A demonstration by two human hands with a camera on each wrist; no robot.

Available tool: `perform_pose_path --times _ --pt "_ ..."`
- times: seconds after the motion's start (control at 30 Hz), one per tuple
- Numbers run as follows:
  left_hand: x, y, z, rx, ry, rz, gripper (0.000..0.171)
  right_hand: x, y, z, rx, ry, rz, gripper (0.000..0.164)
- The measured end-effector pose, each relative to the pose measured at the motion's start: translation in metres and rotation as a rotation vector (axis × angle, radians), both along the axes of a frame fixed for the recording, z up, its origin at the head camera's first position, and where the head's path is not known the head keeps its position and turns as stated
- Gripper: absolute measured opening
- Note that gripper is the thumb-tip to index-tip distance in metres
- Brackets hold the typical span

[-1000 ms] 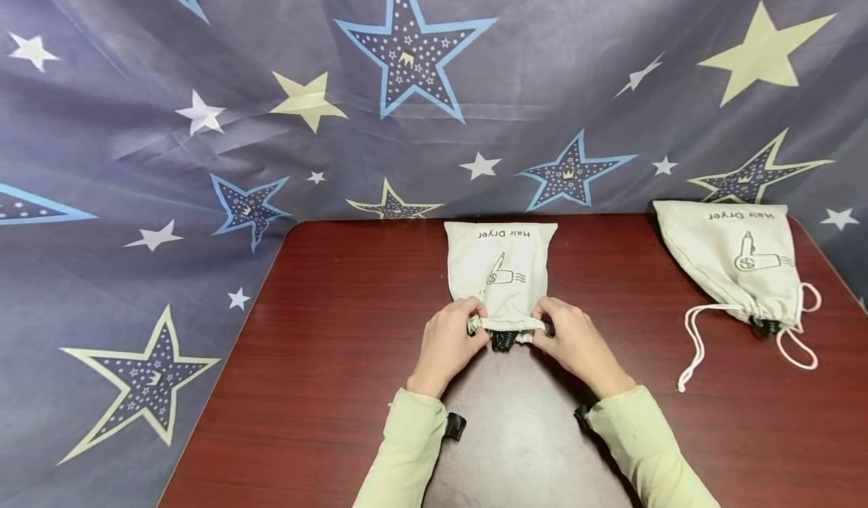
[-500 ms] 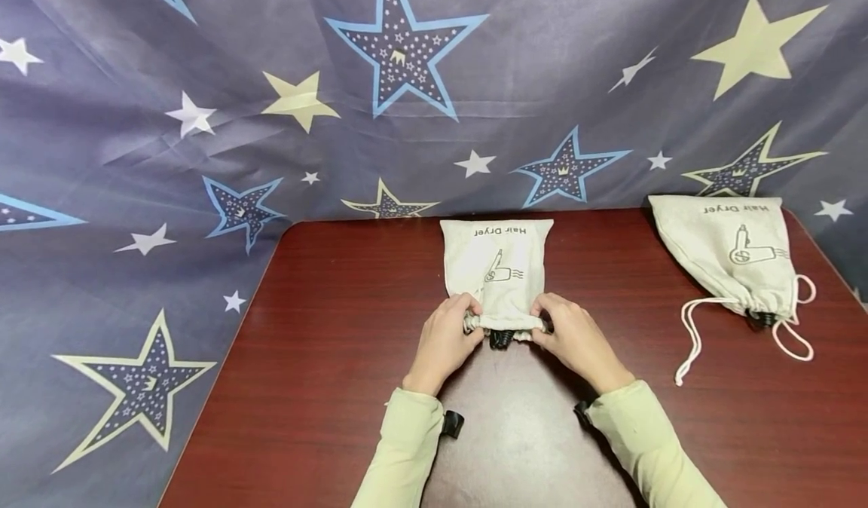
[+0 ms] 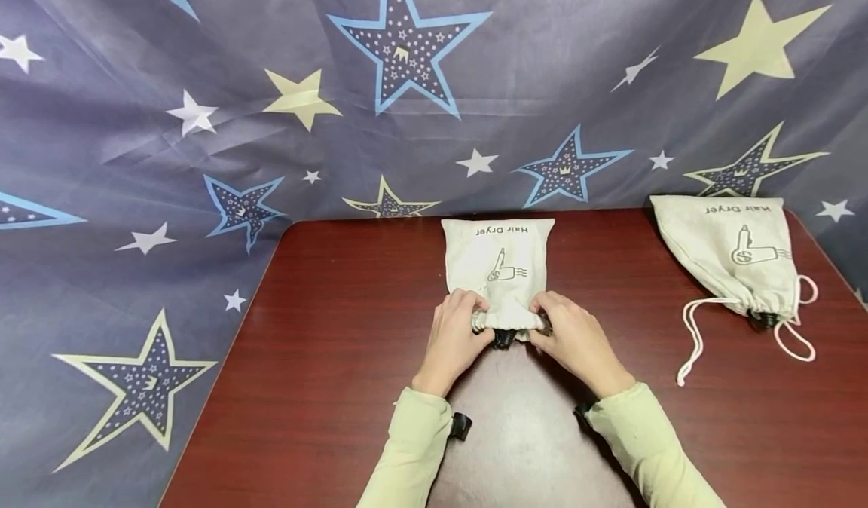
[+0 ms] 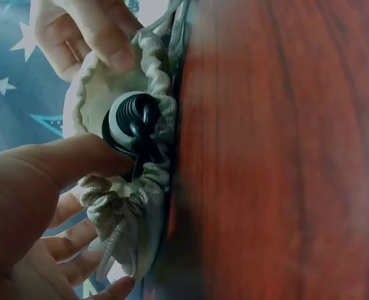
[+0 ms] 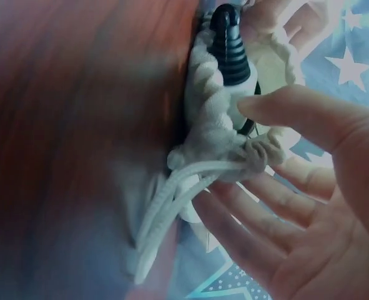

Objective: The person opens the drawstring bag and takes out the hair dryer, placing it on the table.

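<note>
A cream drawstring bag (image 3: 498, 255) printed "Hair Dryer" lies toward the back of the table, its mouth facing me. My left hand (image 3: 456, 340) grips the left side of the gathered mouth, thumb inside the opening and fingers outside. On the opposite side, my right hand (image 3: 575, 340) holds the rim in the same manner. Between them, a hair dryer's black ribbed cord end (image 5: 232, 56) sticks out of the opening. The left wrist view shows a looped black cord (image 4: 145, 128) beside the pale handle end. White drawstrings (image 5: 165, 206) hang by the right hand.
A second cream hair dryer bag (image 3: 728, 255) lies at the back right, its mouth cinched and white cords trailing on the table. The reddish-brown table (image 3: 353, 327) ends against a grey-blue star-patterned curtain (image 3: 407, 154).
My left hand has shifted slightly right, toward the middle of the bag's mouth, and the rim looks more bunched. My right hand stays at its side. The second bag has not moved.
</note>
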State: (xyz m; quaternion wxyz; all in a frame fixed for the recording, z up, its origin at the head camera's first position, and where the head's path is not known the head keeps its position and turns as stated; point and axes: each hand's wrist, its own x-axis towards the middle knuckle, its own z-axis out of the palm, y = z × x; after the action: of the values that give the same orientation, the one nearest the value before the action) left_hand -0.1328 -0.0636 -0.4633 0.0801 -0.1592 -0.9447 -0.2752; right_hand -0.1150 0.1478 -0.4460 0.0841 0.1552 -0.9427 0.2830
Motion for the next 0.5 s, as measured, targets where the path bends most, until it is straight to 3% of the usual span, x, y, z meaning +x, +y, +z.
perform_pose_path --times 0.5 --pt "-0.0016 -0.0055 0.0008 0.029 -0.032 -0.012 0.034 -0.0015 0.0071 -0.0011 0.010 0.004 0.031 0.026"
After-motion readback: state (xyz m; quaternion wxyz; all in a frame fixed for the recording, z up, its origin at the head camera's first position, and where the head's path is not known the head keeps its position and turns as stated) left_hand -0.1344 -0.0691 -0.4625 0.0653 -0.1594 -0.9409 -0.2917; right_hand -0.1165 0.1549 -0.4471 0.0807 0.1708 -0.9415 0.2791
